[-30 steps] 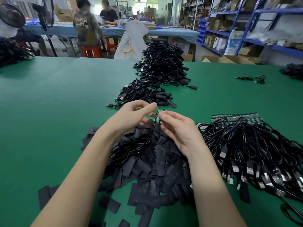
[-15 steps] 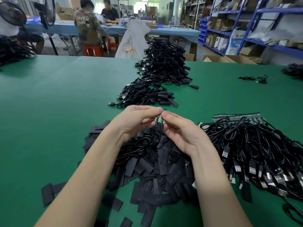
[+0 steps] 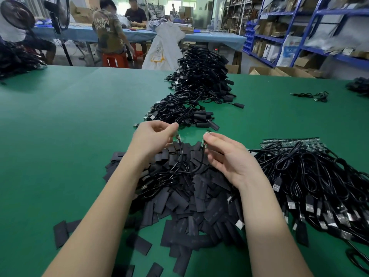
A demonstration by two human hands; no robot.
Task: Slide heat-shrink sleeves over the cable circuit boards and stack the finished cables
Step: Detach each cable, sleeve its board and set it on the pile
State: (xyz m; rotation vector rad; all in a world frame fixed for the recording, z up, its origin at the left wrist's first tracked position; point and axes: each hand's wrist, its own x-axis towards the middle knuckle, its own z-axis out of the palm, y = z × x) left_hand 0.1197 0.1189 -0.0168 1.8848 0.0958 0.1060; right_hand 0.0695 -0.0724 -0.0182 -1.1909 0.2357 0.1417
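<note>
Pinching the end of a thin black cable (image 3: pixel 180 148) between curled fingers of the left hand (image 3: pixel 153 136), and gripping a small circuit board (image 3: pixel 205 139) upright in the right hand (image 3: pixel 225 154), both raised just above the heap of flat black heat-shrink sleeves (image 3: pixel 191 196) on the green bench (image 3: pixel 69 126). Lying to the right, a tangle of unsleeved cables (image 3: pixel 311 176); stretching away at the far side, a row of sleeved cables (image 3: pixel 199 82).
</note>
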